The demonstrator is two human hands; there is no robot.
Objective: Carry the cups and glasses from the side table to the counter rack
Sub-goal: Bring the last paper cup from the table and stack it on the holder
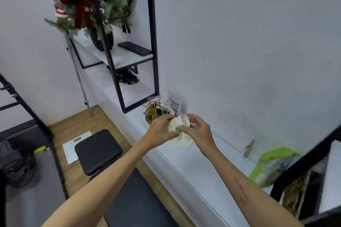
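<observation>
Both my hands meet over the white counter [193,164]. My left hand [160,129] grips a white paper cup [178,124] with a green mark, tilted on its side. My right hand [198,130] touches the same cup from the right, thumb on its wall, other fingers spread. A second white cup [183,142] stands on the counter just below the hands. Behind the hands is the wire cup rack [156,108] on a white tray, with an amber glass and dark cups on its pegs.
A QR-code sign [174,105] leans on the wall behind the rack. A black metal shelf frame [153,42] with a potted Christmas arrangement stands at the back. A green bag [273,164] lies on the counter right. A black stool [97,150] is below left.
</observation>
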